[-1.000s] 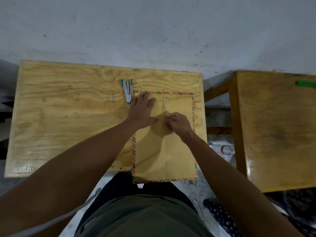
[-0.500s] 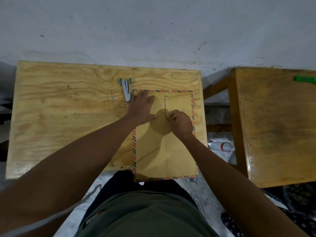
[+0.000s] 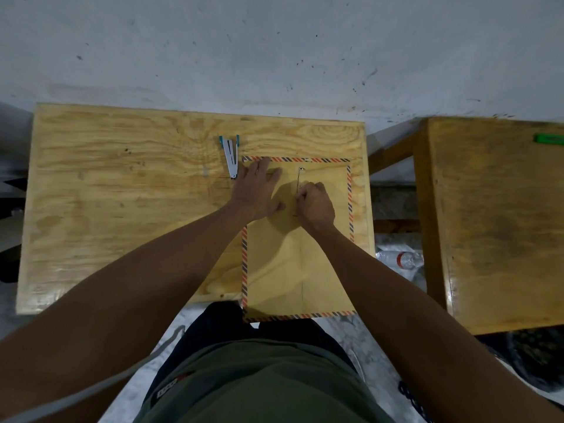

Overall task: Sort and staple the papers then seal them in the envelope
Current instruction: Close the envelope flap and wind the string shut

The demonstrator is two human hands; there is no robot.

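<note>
I have the envelope (image 3: 297,264) lying flat on the tabletop (image 3: 128,209), its near edge hanging off toward me, with no loose papers in sight, so I judge they are already inside and I am on the sealing step. My left hand (image 3: 259,190) is spread open, palm down on the envelope's far left part, gripping nothing, just pinning it. My right hand (image 3: 314,203) is curled over the closure near the envelope's far middle, fingertips pinched at the thin string (image 3: 297,181) that runs down from the small eyelet (image 3: 301,168); whether I truly have the string I cannot tell.

To do this well, I judge I should keep the left palm firm so the envelope does not slide, hold the string taut and wind it tightly around the clasp.

The stapler (image 3: 231,157) lies just left of the envelope's far corner. The tabletop is pale plywood against a scuffed grey wall (image 3: 274,56). Right of the envelope, across a gap, stands a darker wooden table (image 3: 500,224) with something green (image 3: 549,138) at its far edge, and a plastic bottle (image 3: 399,259) lies on the floor in the gap.
</note>
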